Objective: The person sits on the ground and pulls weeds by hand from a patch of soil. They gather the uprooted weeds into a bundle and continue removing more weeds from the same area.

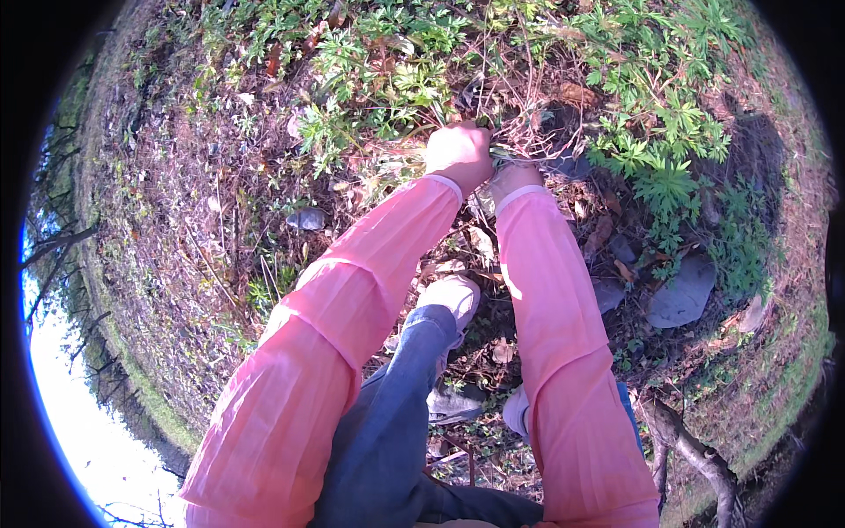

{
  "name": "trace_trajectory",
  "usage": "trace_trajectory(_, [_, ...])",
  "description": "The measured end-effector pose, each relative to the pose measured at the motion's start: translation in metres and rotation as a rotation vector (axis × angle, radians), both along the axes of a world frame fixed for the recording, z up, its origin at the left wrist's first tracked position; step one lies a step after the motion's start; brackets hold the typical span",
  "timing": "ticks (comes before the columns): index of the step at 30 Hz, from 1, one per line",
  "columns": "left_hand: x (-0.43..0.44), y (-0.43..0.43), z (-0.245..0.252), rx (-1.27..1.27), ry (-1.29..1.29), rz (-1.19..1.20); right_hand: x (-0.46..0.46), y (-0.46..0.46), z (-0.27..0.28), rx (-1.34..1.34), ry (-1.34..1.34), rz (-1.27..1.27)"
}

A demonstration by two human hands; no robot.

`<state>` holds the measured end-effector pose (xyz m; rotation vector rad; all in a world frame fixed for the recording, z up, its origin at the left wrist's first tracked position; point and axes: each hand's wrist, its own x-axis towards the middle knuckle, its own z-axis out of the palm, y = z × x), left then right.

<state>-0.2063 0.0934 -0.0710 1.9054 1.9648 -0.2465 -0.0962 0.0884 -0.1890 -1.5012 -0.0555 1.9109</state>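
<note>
My left hand (460, 150), out of a pink sleeve, is closed in a fist low among the weeds. Thin green and dry plant stems (412, 158) stick out from around its fingers. Just to its right and slightly nearer to me is my right hand (518, 175), its fingers hidden by the left hand and a tangle of dry stems (528, 132); what it holds cannot be made out. Leafy green weeds (396, 86) grow beyond the left hand. A taller clump of green weeds (667, 178) stands right of the right hand.
Flat grey stones (683, 294) lie at the right, and a smaller stone (307, 218) at the left. My light shoe (452, 296) rests on leaf-littered ground below my forearms. A bare crooked branch (693, 455) rises at lower right. Branches (59, 244) show at the left rim.
</note>
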Motion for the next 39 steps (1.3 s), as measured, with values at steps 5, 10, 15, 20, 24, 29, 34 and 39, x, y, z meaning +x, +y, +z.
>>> trace_trajectory(5, [0.009, -0.044, 0.035, 0.118, -0.164, 0.015, 0.035, -0.032, 0.029, 0.027, -0.025, -0.022])
trace_trajectory(10, [0.053, -0.079, 0.093, 0.375, -0.33, -0.262, 0.086, -0.077, 0.117, 0.123, -0.022, -0.039])
trace_trajectory(15, [0.126, -0.104, 0.18, 0.346, -0.521, -0.492, 0.16, -0.11, 0.265, 0.331, -0.048, -0.089])
trace_trajectory(20, [0.18, -0.114, 0.305, 0.427, -0.588, -0.639, 0.207, -0.152, 0.407, 0.571, -0.056, -0.213])
trace_trajectory(24, [0.193, -0.115, 0.391, 0.246, -0.59, -0.693, 0.232, -0.174, 0.469, 0.68, -0.027, -0.333])
trace_trajectory(29, [0.149, -0.158, 0.431, 0.377, -0.602, -0.573, 0.209, -0.191, 0.501, 0.748, 0.231, -0.353])
trace_trajectory(34, [0.134, -0.194, 0.373, 0.485, -0.796, -0.644, 0.191, -0.254, 0.502, 0.932, 0.306, -0.276])
trace_trajectory(39, [0.127, -0.194, 0.382, 0.394, -1.054, -0.598, 0.194, -0.248, 0.512, 0.841, 0.146, -0.338])
